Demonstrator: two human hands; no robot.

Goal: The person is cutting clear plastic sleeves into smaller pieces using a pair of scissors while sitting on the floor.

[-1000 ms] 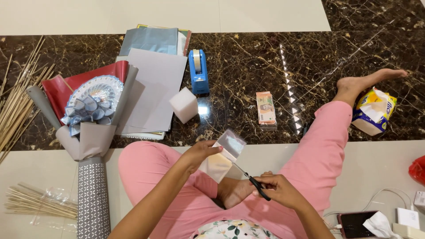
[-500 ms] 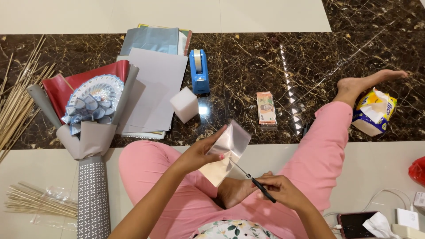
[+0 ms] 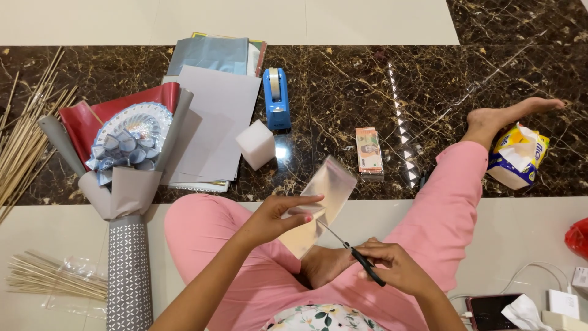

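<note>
— What has changed since a moment ago?

— You have lifted the clear plastic sleeve [image 3: 320, 205] and tipped it, so its far end now points toward the stack of banknotes [image 3: 369, 151] on the dark marble floor [image 3: 429, 73]. Your left hand [image 3: 278, 217] pinches the sleeve near its middle, thumb under and fingers stretched over it. Your right hand [image 3: 392, 270] has drawn back a little toward your lap; it is curled closed around the black handles of the scissors [image 3: 352, 248], whose blades meet the sleeve's lower edge.

— What can't you make out?

— Whether the blades are parted or closed; they are too thin to tell. The sleeve's lower part blends into the pale tile and your foot behind it. The bundle of bamboo sticks [image 3: 24, 135] runs off the floor's left edge, and a red thing [image 3: 577, 236] is cut off at the right edge. Your phone [image 3: 490, 311] and a white charger [image 3: 563, 303] sit partly out of frame at the near right corner.

— And the containers?

— The grey wrap of the bouquet [image 3: 125, 165] holds folded banknotes fanned against red paper. The blue tape dispenser [image 3: 277, 98] carries a roll, near the white foam cube [image 3: 255, 144] and the grey paper sheets [image 3: 211, 122]. The tissue pack [image 3: 517, 156] by your foot has a tissue sticking out. A clear bag at the near left holds more sticks [image 3: 55, 279].
</note>
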